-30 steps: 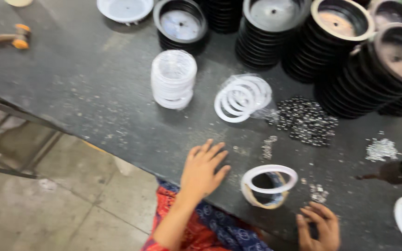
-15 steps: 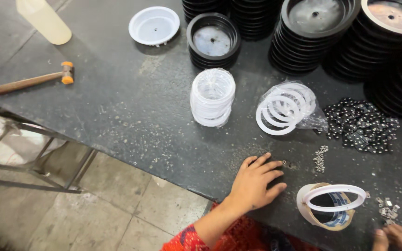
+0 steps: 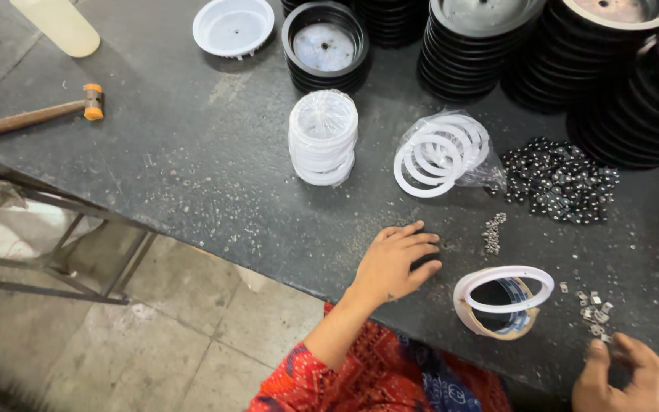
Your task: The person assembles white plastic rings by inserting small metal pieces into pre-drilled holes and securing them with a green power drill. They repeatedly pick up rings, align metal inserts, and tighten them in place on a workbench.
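On the gritty dark table [image 3: 192, 160], left hand [image 3: 394, 259] flat, empty, right hand [image 3: 623, 378] loosely curled by small metal clips [image 3: 595, 309].

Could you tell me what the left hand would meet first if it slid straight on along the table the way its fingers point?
The left hand lies flat, fingers pointing right and slightly away. Straight on, it would probably first meet the small line of metal bits; the taped ring sits just nearer the table edge.
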